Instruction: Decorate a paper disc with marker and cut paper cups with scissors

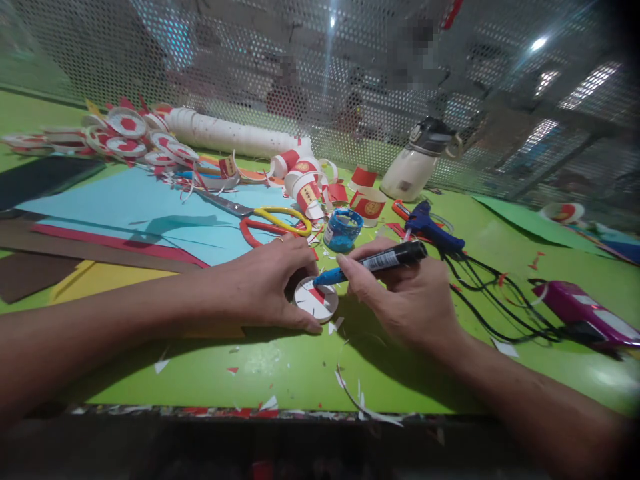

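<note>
My right hand (407,290) is closed around a marker (373,261) with a black barrel end and a blue front. Its tip meets a small white paper disc (316,308) that carries a red patch and short dark lines. Fingers and thumb of my left hand (270,283) grip the disc's left and lower edge against the green table. Just beyond the disc stands a small blue-smeared jar (343,230). Scissors (255,217) with one yellow and one red handle lie behind my left hand.
Light blue paper sheets (125,207) spread at left. Cut paper cups (305,183) and a stack of cups (235,133) lie at the back. A flask (415,163), a blue glue gun (435,227) with black cords and a purple device (585,313) are at right.
</note>
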The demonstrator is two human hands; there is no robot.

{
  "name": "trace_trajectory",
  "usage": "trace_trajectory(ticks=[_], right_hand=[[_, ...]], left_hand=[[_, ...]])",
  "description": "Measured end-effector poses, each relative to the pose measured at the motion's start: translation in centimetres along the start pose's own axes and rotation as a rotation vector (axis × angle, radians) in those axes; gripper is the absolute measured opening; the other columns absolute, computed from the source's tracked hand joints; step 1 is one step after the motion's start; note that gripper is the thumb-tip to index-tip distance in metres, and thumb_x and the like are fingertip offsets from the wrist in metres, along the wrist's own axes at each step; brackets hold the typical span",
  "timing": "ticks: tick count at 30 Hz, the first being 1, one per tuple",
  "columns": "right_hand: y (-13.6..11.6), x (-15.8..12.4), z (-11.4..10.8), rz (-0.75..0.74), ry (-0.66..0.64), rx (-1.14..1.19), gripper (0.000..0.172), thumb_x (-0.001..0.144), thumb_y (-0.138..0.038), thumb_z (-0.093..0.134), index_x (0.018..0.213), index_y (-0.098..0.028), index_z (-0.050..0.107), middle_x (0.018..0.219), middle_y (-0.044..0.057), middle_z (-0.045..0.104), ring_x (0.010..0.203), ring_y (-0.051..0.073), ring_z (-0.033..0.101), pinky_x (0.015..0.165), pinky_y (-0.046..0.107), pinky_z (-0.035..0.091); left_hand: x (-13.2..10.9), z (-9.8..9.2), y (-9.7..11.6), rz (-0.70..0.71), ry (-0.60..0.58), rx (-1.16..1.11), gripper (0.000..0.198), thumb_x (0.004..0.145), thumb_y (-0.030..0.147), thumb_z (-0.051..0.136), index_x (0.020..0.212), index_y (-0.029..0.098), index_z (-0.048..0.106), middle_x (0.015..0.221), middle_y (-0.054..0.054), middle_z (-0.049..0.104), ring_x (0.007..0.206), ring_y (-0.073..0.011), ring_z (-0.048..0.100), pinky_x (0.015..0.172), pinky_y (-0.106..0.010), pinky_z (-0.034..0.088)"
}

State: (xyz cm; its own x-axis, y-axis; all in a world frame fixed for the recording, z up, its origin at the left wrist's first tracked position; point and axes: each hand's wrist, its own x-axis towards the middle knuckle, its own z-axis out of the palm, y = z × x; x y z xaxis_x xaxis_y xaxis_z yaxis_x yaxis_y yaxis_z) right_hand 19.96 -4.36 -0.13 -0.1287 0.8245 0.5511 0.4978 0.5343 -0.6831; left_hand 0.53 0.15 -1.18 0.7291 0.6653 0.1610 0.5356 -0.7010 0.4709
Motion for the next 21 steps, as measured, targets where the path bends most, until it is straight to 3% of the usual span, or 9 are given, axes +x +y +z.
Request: trace_trajectory(ticks=[10, 21], right_hand=[[-0.22, 0.12, 0.08, -0.076, -0.032, -0.04, 0.019, 0.081, -0.027, 0.07, 0.066, -0.022, 0.059, 0.058, -0.002, 0.062, 0.05, 0.013, 0.055, 0.046, 0.026, 0.046], [-0.09, -0.01, 0.25, 0.019, -0.048, 0.051, 0.019, 0.081, -0.03, 0.068, 0.067, -0.023, 0.056, 0.057, -0.002, 0.059, 0.052, 0.014, 0.055, 0.043, 0.027, 0.043]], left_hand=[[0.2, 0.05, 0.28, -0.051, -0.012, -0.02, 0.044, 0.062, 0.049, 0.076, 0.086, 0.019, 0.054, 0.09, -0.004, 0.053, 0.084, -0.0215, 0.05, 0.069, -0.031, 0.04], [0.05, 0.05, 0.06, -0.027, -0.01, -0.002, 0.042, 0.064, 0.049, 0.075, 0.086, 0.018, 0.057, 0.088, -0.003, 0.054, 0.08, -0.0194, 0.049, 0.067, -0.03, 0.039]])
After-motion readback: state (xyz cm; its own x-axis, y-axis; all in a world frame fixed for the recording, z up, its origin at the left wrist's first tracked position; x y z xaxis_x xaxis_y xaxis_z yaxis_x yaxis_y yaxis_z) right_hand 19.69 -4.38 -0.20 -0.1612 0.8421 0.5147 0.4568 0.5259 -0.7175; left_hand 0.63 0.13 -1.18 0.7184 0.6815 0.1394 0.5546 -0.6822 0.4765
